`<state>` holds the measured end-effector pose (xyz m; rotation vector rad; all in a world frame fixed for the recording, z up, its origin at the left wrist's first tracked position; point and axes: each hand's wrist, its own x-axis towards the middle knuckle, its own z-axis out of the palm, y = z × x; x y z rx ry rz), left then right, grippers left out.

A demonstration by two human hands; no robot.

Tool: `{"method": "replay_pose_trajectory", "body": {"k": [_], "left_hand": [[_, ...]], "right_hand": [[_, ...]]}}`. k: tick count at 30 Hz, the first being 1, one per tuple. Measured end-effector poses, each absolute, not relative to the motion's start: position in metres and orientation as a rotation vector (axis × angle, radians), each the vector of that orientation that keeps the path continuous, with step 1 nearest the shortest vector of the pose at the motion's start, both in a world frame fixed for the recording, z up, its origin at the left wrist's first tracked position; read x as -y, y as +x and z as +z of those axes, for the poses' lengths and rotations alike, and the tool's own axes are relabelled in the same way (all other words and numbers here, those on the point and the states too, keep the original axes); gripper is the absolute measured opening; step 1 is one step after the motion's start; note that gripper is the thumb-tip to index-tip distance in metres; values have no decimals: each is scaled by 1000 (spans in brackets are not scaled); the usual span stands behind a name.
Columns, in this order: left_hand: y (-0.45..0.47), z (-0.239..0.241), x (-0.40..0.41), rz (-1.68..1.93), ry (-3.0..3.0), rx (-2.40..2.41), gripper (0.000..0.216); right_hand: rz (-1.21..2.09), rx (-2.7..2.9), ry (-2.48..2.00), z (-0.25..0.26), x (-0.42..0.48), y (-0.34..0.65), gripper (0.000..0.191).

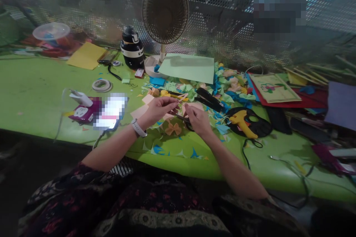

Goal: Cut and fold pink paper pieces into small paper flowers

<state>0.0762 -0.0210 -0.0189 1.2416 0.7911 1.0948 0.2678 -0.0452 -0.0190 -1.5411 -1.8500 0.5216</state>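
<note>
My left hand [162,110] is closed in a pinch, its fingertips at a thin strip of peach paper [183,98]. Facing it, my right hand [198,119] is closed too, thumb against forefinger; what it holds is hidden. Dark-handled scissors [190,125] show partly beneath the right hand, and whether its fingers touch them I cannot tell. An orange paper bow [172,129] lies just below my hands. Peach paper pieces [139,113] are by my left wrist. Behind the right hand is a black stapler [210,99].
Colourful paper scraps [222,85] cover the green table's middle. A fan [165,11] and black bottle [132,48] stand at the back. Left are a lit phone [110,111] and tape roll [101,85]. A yellow glue gun [243,123] with a cord lies right.
</note>
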Motion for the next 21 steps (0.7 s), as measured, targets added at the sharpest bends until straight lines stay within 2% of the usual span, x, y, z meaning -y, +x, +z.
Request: {"method": "replay_pose_trajectory", "body": {"k": [11,21], "left_hand": [[77,-21,22,1082,1189,-774,35],[78,-22,22,1134,1232,-819,35]], "right_hand": [[540,1865,-1490,-17,46,268,64],[614,1868,-1441,-17,49,266,71]]}}
